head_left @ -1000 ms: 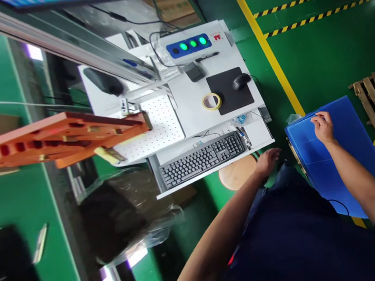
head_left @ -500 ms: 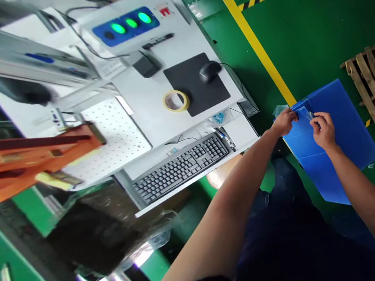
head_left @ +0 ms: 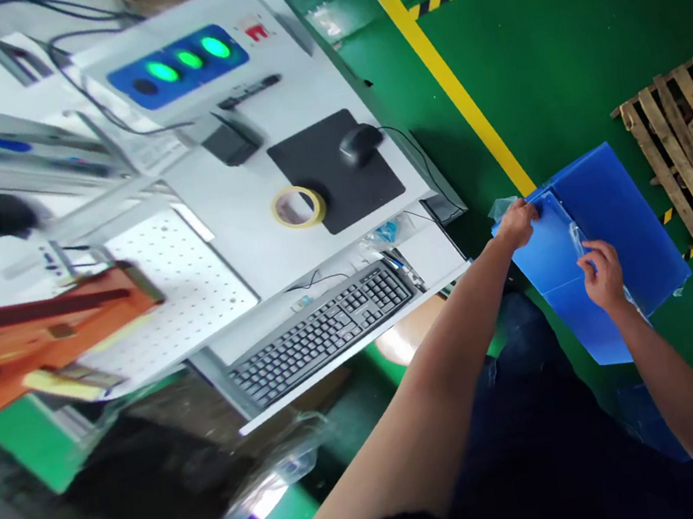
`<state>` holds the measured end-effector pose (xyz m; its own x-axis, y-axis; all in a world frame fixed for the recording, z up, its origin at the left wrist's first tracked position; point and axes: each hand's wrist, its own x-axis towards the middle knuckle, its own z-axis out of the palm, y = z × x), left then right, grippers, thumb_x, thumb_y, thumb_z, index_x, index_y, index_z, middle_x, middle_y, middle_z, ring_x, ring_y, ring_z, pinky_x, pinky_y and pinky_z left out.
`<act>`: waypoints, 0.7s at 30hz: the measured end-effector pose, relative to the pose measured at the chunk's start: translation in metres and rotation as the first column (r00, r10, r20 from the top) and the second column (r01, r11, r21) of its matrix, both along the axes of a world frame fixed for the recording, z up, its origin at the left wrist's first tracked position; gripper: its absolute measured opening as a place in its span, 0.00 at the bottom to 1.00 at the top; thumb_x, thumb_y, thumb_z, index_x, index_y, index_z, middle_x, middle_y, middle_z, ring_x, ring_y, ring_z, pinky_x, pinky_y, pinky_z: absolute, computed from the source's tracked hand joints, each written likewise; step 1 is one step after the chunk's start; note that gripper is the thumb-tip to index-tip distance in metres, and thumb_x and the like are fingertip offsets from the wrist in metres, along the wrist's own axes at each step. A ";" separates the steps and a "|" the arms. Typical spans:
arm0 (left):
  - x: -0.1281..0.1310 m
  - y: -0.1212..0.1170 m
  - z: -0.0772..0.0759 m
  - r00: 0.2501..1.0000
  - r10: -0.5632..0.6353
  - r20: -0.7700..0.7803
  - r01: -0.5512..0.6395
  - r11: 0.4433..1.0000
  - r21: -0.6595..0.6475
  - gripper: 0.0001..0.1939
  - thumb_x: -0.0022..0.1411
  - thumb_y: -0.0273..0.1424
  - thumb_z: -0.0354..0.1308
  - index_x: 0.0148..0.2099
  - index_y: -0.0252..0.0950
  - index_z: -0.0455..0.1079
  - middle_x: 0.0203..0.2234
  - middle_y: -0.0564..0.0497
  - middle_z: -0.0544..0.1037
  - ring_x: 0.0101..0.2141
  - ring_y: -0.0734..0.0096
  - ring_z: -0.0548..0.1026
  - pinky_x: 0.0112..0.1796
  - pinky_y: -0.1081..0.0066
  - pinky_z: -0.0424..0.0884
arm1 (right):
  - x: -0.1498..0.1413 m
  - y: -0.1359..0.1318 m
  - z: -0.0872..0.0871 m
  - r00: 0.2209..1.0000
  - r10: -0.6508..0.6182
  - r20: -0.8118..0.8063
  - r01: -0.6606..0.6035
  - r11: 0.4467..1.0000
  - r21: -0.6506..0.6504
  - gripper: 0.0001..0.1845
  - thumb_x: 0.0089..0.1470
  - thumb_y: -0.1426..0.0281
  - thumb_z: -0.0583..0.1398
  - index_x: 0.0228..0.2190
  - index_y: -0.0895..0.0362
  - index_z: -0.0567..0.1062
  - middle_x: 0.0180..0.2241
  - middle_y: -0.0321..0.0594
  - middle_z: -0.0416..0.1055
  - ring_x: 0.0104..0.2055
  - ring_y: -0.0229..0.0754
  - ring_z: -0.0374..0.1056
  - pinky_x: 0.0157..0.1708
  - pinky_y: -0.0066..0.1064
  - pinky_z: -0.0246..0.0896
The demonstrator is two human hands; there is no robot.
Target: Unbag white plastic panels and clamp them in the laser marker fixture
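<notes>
Right of my body stands a blue corrugated-plastic box, with a blue panel across its near left part. My left hand is closed at the panel's upper left corner, fingers curled over the edge. Beside it, crumpled clear plastic film sticks out past the corner. My right hand pinches a strip of clear tape over the panel's right edge. The strip runs up from the fingertips and looks partly lifted. Part of that edge is hidden under my right hand and forearm.
A white workbench to the left carries a mouse, a yellow tape roll and a lit button box. Its drawer holds a keyboard. An orange machine arm reaches in. A wooden pallet lies far right.
My right hand has moved down along the panel's edge, and a longer length of the tape shows above it. My left hand keeps its place at the corner. The view has shifted.
</notes>
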<state>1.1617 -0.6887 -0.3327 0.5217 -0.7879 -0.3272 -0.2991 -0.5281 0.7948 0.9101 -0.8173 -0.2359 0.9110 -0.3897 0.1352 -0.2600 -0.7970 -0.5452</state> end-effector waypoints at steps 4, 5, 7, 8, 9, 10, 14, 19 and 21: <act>-0.004 -0.014 -0.011 1.000 0.007 -0.008 -0.006 0.999 0.053 0.20 0.63 0.16 0.54 0.48 0.37 0.82 0.52 0.39 0.77 0.54 0.52 0.75 0.60 0.56 0.73 | -0.090 0.005 0.014 0.995 -0.057 -0.081 0.056 0.998 -0.017 0.13 0.74 0.68 0.56 0.35 0.50 0.75 0.54 0.46 0.79 0.55 0.59 0.75 0.55 0.58 0.72; -0.006 -0.017 -0.013 1.000 0.005 -0.009 -0.005 0.998 0.067 0.20 0.64 0.15 0.54 0.49 0.37 0.82 0.53 0.39 0.77 0.55 0.52 0.75 0.61 0.57 0.73 | -0.107 0.008 0.017 0.993 -0.074 -0.097 0.073 0.997 -0.017 0.12 0.74 0.68 0.56 0.35 0.50 0.75 0.56 0.46 0.78 0.54 0.58 0.76 0.54 0.58 0.73; -0.010 -0.021 -0.016 1.000 -0.004 -0.006 0.004 0.995 0.096 0.21 0.64 0.15 0.53 0.50 0.36 0.82 0.54 0.39 0.77 0.56 0.51 0.74 0.62 0.57 0.71 | -0.128 0.014 0.023 0.987 -0.115 -0.115 0.113 0.993 -0.018 0.12 0.74 0.67 0.56 0.36 0.50 0.76 0.62 0.49 0.74 0.55 0.57 0.75 0.54 0.58 0.74; -0.012 -0.022 -0.017 1.000 -0.010 -0.001 0.010 0.994 0.112 0.21 0.64 0.15 0.53 0.50 0.35 0.82 0.54 0.38 0.77 0.56 0.51 0.74 0.62 0.57 0.71 | -0.132 0.018 0.026 0.984 -0.128 -0.125 0.126 0.992 -0.019 0.12 0.74 0.67 0.56 0.36 0.50 0.77 0.65 0.50 0.72 0.58 0.58 0.74 0.56 0.58 0.73; -0.013 -0.023 -0.017 1.000 -0.017 0.007 0.016 0.992 0.128 0.21 0.65 0.15 0.53 0.51 0.35 0.82 0.55 0.39 0.76 0.57 0.52 0.74 0.62 0.57 0.71 | -0.133 0.022 0.029 0.982 -0.131 -0.136 0.130 0.991 -0.018 0.12 0.74 0.67 0.56 0.37 0.50 0.77 0.66 0.49 0.71 0.62 0.58 0.72 0.58 0.59 0.71; -0.015 -0.024 -0.017 1.000 -0.025 0.016 0.023 0.989 0.144 0.21 0.65 0.15 0.53 0.51 0.36 0.82 0.56 0.39 0.76 0.57 0.52 0.74 0.62 0.58 0.71 | -0.131 0.025 0.031 0.982 -0.119 -0.146 0.119 0.993 -0.011 0.12 0.75 0.68 0.56 0.37 0.50 0.76 0.66 0.47 0.72 0.66 0.59 0.69 0.61 0.59 0.68; -0.020 -0.025 -0.015 0.996 -0.065 0.062 0.050 0.977 0.209 0.21 0.66 0.16 0.52 0.51 0.37 0.82 0.56 0.40 0.76 0.57 0.52 0.75 0.59 0.58 0.74 | -0.113 0.035 0.033 0.996 -0.032 -0.085 0.042 0.993 0.115 0.11 0.75 0.69 0.54 0.39 0.49 0.73 0.52 0.41 0.81 0.73 0.56 0.62 0.68 0.60 0.61; -0.026 -0.026 -0.013 0.989 -0.100 0.104 0.070 0.962 0.264 0.21 0.65 0.16 0.53 0.51 0.38 0.82 0.57 0.41 0.76 0.54 0.53 0.77 0.58 0.59 0.74 | -0.098 0.025 0.011 0.977 -0.203 -0.061 0.211 0.962 0.174 0.16 0.78 0.58 0.52 0.38 0.49 0.72 0.37 0.43 0.77 0.45 0.52 0.77 0.53 0.47 0.74; -0.028 -0.026 -0.012 0.987 -0.105 0.122 0.067 0.957 0.281 0.21 0.65 0.16 0.53 0.51 0.38 0.81 0.57 0.41 0.76 0.55 0.53 0.77 0.58 0.59 0.74 | -0.089 0.011 -0.004 0.937 -0.339 -0.081 0.348 0.927 0.142 0.19 0.79 0.53 0.51 0.43 0.51 0.73 0.36 0.44 0.75 0.37 0.51 0.74 0.44 0.43 0.73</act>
<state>1.1334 -0.7144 -0.3443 0.5099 -0.7212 -0.4689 -0.4469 -0.6878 0.5720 0.8207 -0.8059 -0.2399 0.7220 -0.6919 0.0046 -0.5351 -0.5625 -0.6303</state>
